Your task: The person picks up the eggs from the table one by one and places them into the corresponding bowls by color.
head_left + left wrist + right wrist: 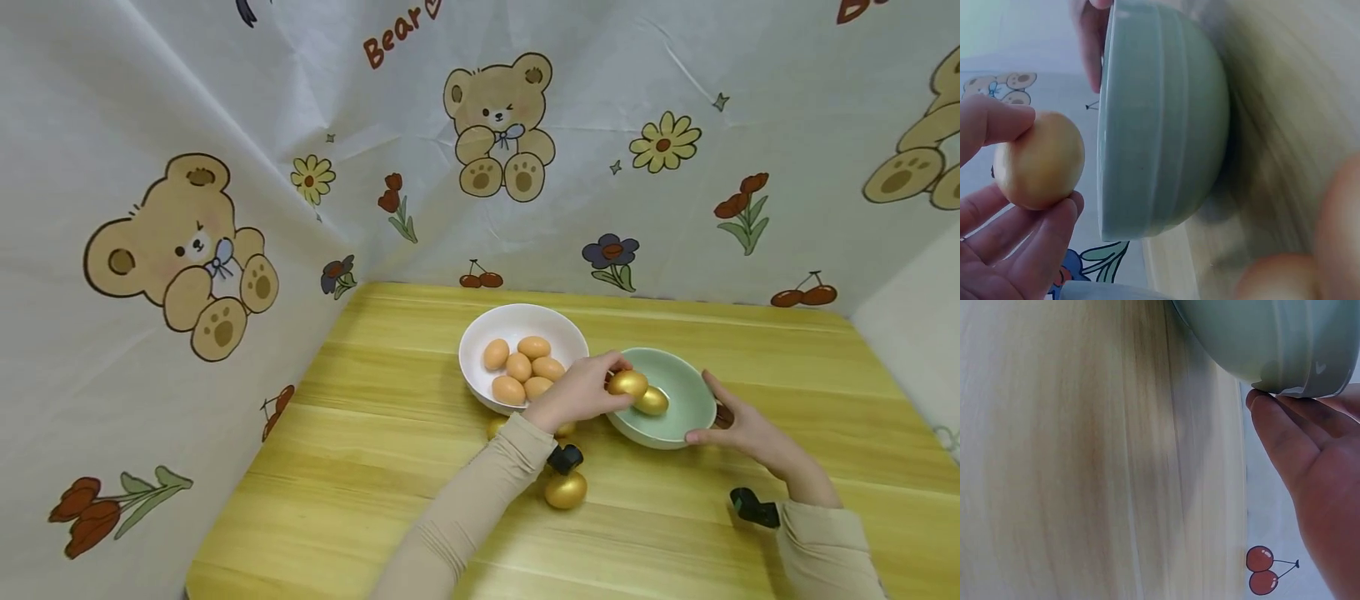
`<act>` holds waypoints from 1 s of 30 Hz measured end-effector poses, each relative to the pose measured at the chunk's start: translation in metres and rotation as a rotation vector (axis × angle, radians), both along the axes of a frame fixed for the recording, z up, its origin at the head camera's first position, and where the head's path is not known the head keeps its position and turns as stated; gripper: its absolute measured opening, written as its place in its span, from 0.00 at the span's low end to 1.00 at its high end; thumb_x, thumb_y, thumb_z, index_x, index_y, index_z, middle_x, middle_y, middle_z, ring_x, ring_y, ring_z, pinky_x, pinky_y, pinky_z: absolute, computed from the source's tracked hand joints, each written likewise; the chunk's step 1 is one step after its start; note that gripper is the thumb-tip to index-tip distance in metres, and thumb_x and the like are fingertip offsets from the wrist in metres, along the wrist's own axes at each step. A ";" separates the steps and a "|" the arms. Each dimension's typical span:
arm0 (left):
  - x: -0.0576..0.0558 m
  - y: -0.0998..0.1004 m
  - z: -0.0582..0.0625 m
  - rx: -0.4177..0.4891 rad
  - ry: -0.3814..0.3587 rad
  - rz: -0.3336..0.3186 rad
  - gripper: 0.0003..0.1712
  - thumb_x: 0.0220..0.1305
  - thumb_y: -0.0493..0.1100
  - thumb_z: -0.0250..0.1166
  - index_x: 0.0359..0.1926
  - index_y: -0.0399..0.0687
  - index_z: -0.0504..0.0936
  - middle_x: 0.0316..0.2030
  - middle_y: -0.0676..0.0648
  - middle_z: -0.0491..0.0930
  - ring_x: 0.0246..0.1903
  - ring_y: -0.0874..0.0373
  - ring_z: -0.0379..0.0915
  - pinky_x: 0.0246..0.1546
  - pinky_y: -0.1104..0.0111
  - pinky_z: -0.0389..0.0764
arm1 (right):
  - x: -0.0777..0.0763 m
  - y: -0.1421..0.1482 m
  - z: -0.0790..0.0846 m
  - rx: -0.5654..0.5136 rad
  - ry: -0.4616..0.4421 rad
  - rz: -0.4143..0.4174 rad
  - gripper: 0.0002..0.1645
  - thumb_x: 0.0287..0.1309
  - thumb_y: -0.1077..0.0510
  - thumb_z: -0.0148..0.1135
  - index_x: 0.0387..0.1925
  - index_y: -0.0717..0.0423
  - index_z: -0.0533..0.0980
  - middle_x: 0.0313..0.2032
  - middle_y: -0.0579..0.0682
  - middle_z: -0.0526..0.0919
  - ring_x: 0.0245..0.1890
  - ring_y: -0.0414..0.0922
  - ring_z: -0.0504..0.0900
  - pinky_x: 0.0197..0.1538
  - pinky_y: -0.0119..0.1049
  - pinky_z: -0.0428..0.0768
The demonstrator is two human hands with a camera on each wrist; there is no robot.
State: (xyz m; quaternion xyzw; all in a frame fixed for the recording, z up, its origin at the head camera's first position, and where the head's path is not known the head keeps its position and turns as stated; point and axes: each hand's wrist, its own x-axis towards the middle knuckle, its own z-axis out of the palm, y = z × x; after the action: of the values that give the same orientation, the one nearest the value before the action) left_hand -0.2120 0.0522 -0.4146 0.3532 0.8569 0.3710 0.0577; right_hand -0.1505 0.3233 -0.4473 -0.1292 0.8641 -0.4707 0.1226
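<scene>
My left hand (581, 389) pinches a golden egg (1044, 161) between thumb and fingers, above the left rim of a green bowl (686, 392). Inside that bowl lies another golden egg (652, 402). On the bowl's right side, my right hand (750, 429) touches the wall with spread, fairly straight fingers; the right wrist view shows the fingertips (1263, 403) against the outside near the rim. One golden egg (566, 490) lies on the table below my left wrist. Two more golden eggs are partly hidden by the left forearm.
A white bowl (480, 321) with several brown eggs (518, 367) stands left of the green bowl, partly covered by my left hand. The wooden table (360, 467) meets a cloth with printed bears (501, 125) at the back and left.
</scene>
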 end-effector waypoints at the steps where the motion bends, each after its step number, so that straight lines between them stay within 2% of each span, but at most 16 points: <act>1: -0.002 0.003 0.001 -0.019 0.015 0.001 0.21 0.56 0.47 0.66 0.50 0.49 0.74 0.41 0.57 0.76 0.36 0.72 0.69 0.35 0.85 0.68 | 0.000 0.000 0.000 -0.002 -0.001 0.001 0.60 0.55 0.60 0.65 0.70 0.62 0.30 0.65 0.75 0.47 0.57 0.65 0.63 0.42 0.22 0.72; 5: -0.008 0.013 0.003 -0.100 0.043 0.005 0.21 0.55 0.47 0.67 0.50 0.49 0.75 0.43 0.56 0.77 0.37 0.71 0.69 0.37 0.86 0.66 | 0.000 0.000 0.000 -0.004 -0.002 0.002 0.60 0.55 0.59 0.65 0.70 0.61 0.29 0.65 0.75 0.46 0.58 0.66 0.62 0.42 0.21 0.71; 8: -0.010 0.018 0.001 -0.159 0.031 -0.002 0.20 0.54 0.47 0.67 0.49 0.50 0.75 0.42 0.56 0.77 0.36 0.71 0.69 0.36 0.85 0.65 | 0.000 0.001 -0.001 0.004 -0.003 -0.001 0.60 0.55 0.59 0.65 0.70 0.61 0.30 0.65 0.74 0.47 0.57 0.65 0.63 0.43 0.21 0.71; 11: -0.010 0.022 0.000 -0.195 0.023 -0.005 0.20 0.54 0.47 0.67 0.48 0.50 0.75 0.40 0.56 0.77 0.34 0.70 0.68 0.34 0.85 0.66 | -0.001 0.001 -0.002 0.011 -0.006 -0.008 0.60 0.55 0.58 0.65 0.70 0.61 0.30 0.65 0.74 0.49 0.57 0.64 0.63 0.43 0.21 0.72; 17: -0.009 0.029 -0.001 -0.247 0.039 0.008 0.19 0.54 0.47 0.66 0.46 0.50 0.74 0.35 0.57 0.74 0.30 0.69 0.67 0.29 0.83 0.66 | -0.001 0.002 -0.003 -0.013 -0.016 0.000 0.60 0.56 0.59 0.65 0.70 0.61 0.29 0.66 0.73 0.44 0.59 0.67 0.59 0.43 0.20 0.71; 25: -0.008 0.039 -0.006 -0.255 0.040 0.052 0.20 0.51 0.51 0.69 0.41 0.52 0.71 0.30 0.58 0.71 0.26 0.67 0.67 0.24 0.80 0.67 | 0.000 0.002 -0.002 -0.006 -0.011 0.006 0.60 0.56 0.59 0.64 0.70 0.60 0.29 0.66 0.73 0.44 0.59 0.67 0.60 0.43 0.21 0.71; 30: -0.010 0.042 -0.010 -0.224 0.039 0.049 0.19 0.51 0.48 0.69 0.40 0.51 0.70 0.31 0.58 0.70 0.28 0.67 0.66 0.25 0.81 0.66 | 0.001 0.001 0.000 0.000 -0.017 0.008 0.60 0.56 0.59 0.64 0.70 0.60 0.29 0.66 0.73 0.44 0.59 0.68 0.60 0.43 0.21 0.72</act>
State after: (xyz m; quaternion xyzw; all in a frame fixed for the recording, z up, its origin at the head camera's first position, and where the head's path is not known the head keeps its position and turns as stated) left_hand -0.2221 0.0942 -0.4248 0.3308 0.9022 0.2673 0.0711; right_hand -0.1497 0.3238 -0.4474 -0.1286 0.8624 -0.4715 0.1320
